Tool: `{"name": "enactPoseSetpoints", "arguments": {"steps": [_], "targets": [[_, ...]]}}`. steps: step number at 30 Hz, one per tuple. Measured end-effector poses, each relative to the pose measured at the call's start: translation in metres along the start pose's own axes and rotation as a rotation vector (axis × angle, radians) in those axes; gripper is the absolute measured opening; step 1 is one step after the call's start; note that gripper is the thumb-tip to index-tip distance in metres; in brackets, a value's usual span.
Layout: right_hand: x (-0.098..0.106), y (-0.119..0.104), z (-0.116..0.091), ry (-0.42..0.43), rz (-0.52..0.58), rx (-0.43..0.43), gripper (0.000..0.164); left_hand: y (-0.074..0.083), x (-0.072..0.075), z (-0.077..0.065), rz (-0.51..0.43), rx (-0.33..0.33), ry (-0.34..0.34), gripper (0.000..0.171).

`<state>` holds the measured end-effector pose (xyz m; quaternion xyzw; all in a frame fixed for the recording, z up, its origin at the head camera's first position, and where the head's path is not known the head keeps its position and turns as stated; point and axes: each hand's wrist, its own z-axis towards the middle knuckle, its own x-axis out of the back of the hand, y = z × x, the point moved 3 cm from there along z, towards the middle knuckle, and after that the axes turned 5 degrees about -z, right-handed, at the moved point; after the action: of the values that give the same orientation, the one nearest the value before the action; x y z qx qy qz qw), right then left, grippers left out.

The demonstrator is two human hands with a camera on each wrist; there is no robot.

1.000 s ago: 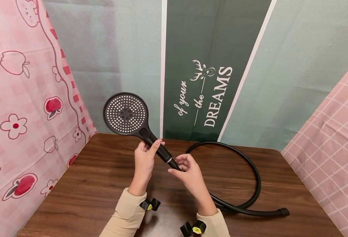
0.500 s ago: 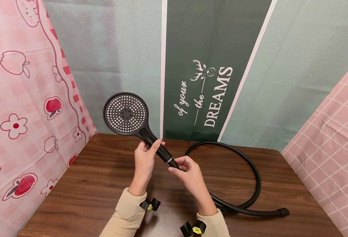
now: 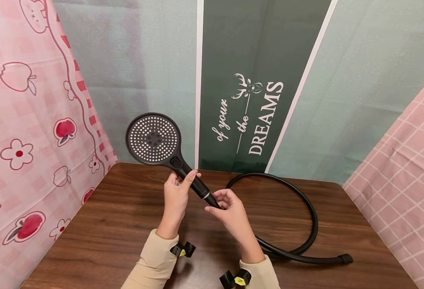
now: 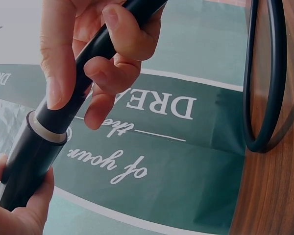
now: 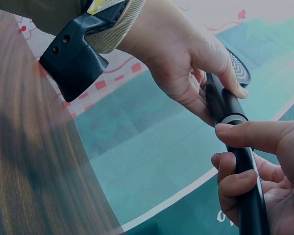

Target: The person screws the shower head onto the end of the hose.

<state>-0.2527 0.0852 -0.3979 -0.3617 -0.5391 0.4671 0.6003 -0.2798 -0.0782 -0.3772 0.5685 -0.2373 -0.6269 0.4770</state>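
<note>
One black shower head [image 3: 153, 138] is held above the worktop [image 3: 89, 224], beyond and to the left of both hands, tilted, its perforated face toward the person. Left hand [image 3: 176, 194] grips the handle [image 3: 198, 186] below the button [image 3: 176, 162]. Right hand [image 3: 232, 209] grasps the hose end between thumb and curled fingers. A pale ring [image 3: 206, 196] marks the joint of handle and hose end, between the hands; its tightness cannot be determined. The black hose [image 3: 314, 224] lies looped to the right of the right hand, its other end fitting [image 3: 345, 258] farther right.
</note>
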Motion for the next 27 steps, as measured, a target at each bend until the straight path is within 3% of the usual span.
{"name": "enactPoseSetpoints", "arguments": {"steps": [27], "targets": [[0.0006, 0.0001, -0.0004, -0.004, 0.015, 0.000, 0.030, 0.0004, 0.0002, -0.0007, 0.015, 0.006, 0.008, 0.028]]}}
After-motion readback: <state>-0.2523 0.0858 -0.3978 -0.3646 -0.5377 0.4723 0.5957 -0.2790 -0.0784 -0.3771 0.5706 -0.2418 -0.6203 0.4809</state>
